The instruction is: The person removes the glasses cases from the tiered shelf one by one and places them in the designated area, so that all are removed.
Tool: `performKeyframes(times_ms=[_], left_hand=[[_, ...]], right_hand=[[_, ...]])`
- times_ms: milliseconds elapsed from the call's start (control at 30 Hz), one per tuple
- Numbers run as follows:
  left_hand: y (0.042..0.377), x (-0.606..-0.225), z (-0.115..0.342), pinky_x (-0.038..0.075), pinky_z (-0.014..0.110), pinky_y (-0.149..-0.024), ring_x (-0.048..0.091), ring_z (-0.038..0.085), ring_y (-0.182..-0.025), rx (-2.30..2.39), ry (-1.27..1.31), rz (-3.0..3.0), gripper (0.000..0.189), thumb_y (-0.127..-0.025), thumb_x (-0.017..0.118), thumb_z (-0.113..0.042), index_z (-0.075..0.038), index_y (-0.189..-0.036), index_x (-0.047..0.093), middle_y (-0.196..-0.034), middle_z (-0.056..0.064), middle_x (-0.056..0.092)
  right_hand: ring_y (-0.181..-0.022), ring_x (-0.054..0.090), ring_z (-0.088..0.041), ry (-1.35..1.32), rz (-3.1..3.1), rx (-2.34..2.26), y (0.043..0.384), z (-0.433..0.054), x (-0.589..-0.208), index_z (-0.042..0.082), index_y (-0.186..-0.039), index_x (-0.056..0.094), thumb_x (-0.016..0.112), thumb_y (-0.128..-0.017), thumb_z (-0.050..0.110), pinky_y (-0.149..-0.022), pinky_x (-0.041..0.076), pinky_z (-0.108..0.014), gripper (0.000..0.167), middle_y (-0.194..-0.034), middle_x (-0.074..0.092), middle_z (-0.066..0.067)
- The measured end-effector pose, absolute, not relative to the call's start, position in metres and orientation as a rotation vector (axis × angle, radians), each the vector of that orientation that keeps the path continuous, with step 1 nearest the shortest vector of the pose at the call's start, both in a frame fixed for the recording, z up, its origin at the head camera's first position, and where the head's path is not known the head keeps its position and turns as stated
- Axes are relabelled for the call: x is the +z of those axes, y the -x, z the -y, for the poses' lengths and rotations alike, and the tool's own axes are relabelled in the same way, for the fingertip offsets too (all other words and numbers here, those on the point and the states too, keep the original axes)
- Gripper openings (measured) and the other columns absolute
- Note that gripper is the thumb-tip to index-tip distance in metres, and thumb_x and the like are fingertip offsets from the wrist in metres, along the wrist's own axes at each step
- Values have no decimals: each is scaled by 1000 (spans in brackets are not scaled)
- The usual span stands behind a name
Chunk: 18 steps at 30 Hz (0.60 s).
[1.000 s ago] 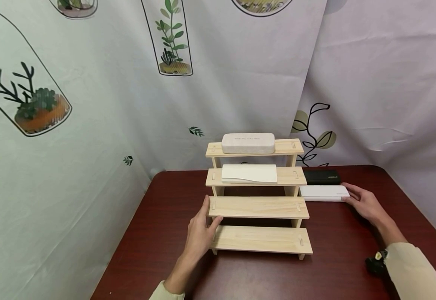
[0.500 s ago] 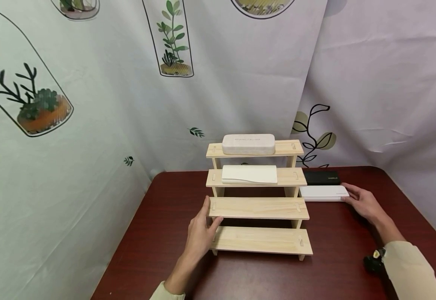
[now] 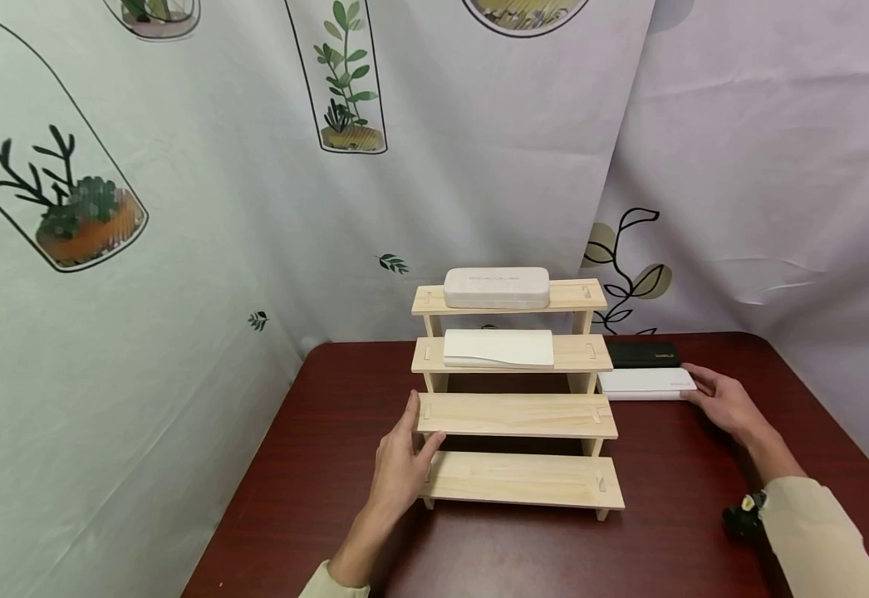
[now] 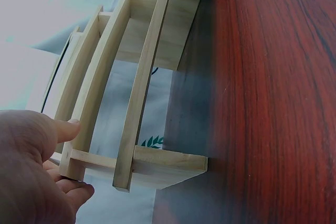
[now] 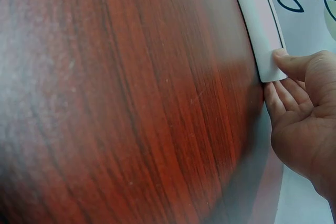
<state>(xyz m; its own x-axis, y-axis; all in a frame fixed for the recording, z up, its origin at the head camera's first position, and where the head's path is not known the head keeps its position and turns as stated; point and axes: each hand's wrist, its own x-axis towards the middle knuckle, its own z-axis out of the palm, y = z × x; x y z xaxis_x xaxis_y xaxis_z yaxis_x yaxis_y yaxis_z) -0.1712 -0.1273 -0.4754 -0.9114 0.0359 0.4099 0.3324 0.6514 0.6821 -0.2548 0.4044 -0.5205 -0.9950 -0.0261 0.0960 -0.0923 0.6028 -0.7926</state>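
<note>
In the head view a stepped wooden rack stands on the table, with several tiers. My left hand grips the left end of its second tier from the bottom; the left wrist view has the thumb on one face of the board and fingers round the other. To the right of the rack lies a long white case. My right hand pinches the case's right end, thumb at the front and fingers behind, also seen in the right wrist view. The left end of the case meets the rack's side in view.
A black case lies just behind the white one. On the top tier sits a pale hard case, and a cream flap case lies one tier lower. The dark red table backs onto a patterned cloth.
</note>
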Motion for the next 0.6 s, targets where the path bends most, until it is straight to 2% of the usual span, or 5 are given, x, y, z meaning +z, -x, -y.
performKeyframes(times_ms=[167,333,467,533,600], left_hand=[[171,-476,128,52,52,-104,60,28,-132,-1141,290,2510,81,-97,81,-17,0,-163,37,-155,23,52],[171,-475,128,51,52,-106,55,30,-138,-1144,285,2507,82,-97,82,-17,0,-163,37,-155,22,52],[171,-475,128,51,52,-107,54,30,-139,-1152,286,2504,82,-97,82,-17,0,-163,37,-155,22,52],[171,-476,128,51,52,-106,56,30,-138,-1153,287,2505,82,-97,81,-17,0,-163,37,-155,22,52],[171,-476,128,51,52,-106,56,30,-137,-1151,289,2506,82,-97,81,-17,0,-164,37,-155,22,52]], right_hand=[[-107,49,18,-78,2767,1323,255,-403,-518,-18,-155,36,62,-109,12,-77,43,-2,60,-151,40,-47],[-130,57,-42,-22,2809,1251,255,-400,-517,-19,-155,35,60,-110,15,-76,41,-4,61,-149,42,-47],[-135,46,-56,31,2821,1235,255,-398,-518,-19,-155,33,58,-111,16,-102,51,-39,61,-149,41,-47],[-135,44,-58,53,2817,1244,255,-397,-519,-18,-156,32,57,-112,17,-107,44,-62,61,-149,39,-48],[-136,43,-58,68,2810,1259,254,-397,-520,-18,-156,32,56,-112,17,-107,38,-72,61,-150,38,-48]])
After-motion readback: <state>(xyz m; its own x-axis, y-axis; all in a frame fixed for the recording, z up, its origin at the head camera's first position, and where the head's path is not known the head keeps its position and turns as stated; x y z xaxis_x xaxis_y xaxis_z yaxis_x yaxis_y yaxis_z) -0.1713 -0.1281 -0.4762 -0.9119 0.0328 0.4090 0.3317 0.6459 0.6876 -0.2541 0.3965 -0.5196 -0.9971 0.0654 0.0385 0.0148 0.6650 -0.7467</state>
